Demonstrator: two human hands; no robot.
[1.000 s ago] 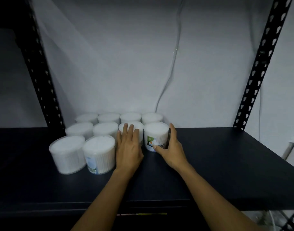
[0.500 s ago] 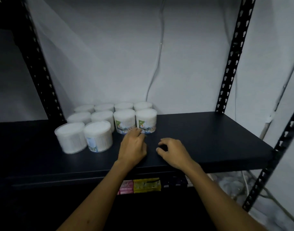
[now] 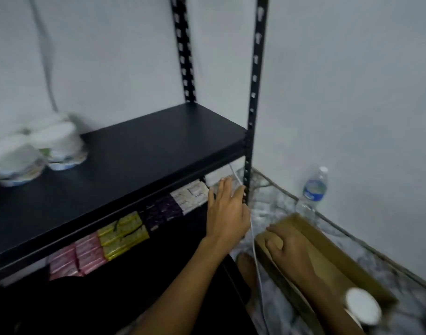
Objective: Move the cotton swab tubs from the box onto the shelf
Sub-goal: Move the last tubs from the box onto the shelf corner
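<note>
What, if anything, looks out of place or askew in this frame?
Nothing looks spilled or damaged. The tubs stand upright on the shelf, though blurred. One oddity: a water bottle stands on the floor by the wall, behind the box, and a thin white cable trails beside the box.

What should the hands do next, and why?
Probably the right hand should drop into the box toward the tub lying there. Both hands look empty, the left hand hovering by the shelf, where blurred tubs already stand.
</note>
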